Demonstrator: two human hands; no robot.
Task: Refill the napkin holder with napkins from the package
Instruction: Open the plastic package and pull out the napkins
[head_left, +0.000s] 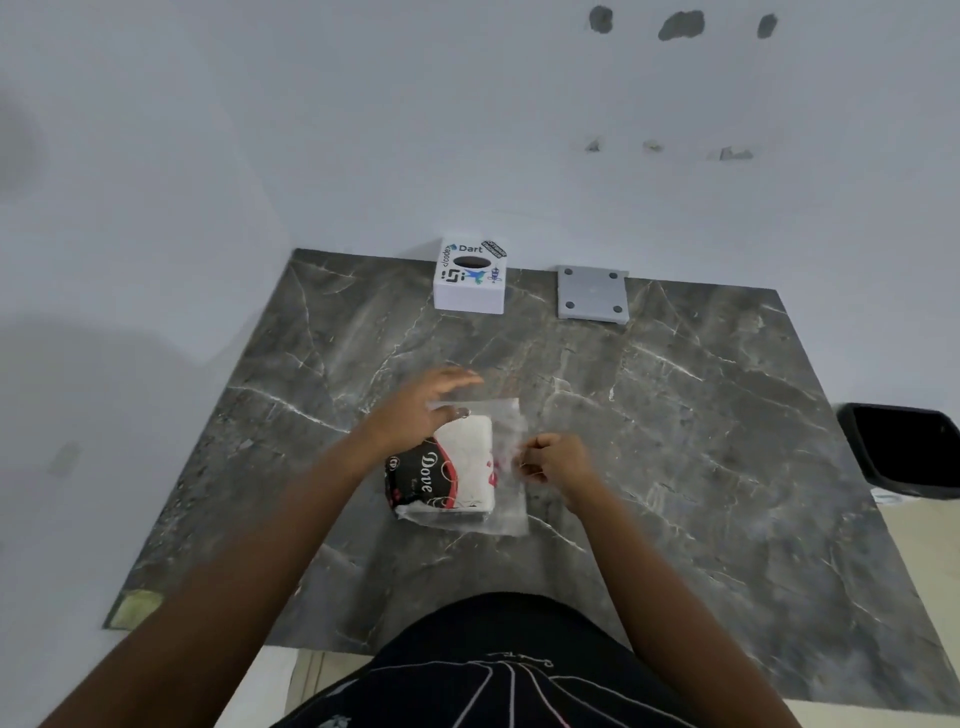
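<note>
A napkin package (457, 473) in clear plastic with a black and red "Dove" label lies in the middle of the grey marble table (675, 441). My left hand (415, 410) rests over the package's far left corner, fingers spread and slightly curled on it. My right hand (550, 462) is closed in a pinch on the loose clear plastic at the package's right side. The napkin holder (470, 280), a white box with stickers and a dark oval slot on top, stands at the table's far edge by the wall, well apart from both hands.
A flat grey square plate (593, 293) with four corner dots lies to the right of the holder. A black bin (904, 447) stands off the table's right edge. The white wall runs along the far side and left.
</note>
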